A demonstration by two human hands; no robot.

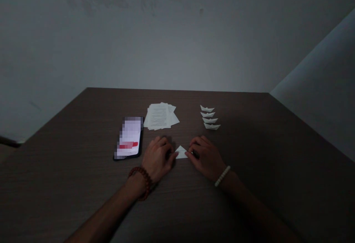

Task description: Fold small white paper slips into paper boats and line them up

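Note:
A small white folded paper, triangular with its peak pointing away from me, lies on the table between my hands. My left hand pinches its left corner between thumb and fingers. At the opposite corner, my right hand closes thumb and fingers on the paper in the same way. Both corners are partly hidden by the fingertips. Beyond my right hand, several small folded paper boats stand in a column, one behind another. A dark red beaded bracelet circles my left wrist, a pale one my right.
A stack of printed paper sheets lies fanned out past my left hand. Left of that hand rests a phone with its screen lit and partly blurred. The dark wooden table reaches back to a grey wall.

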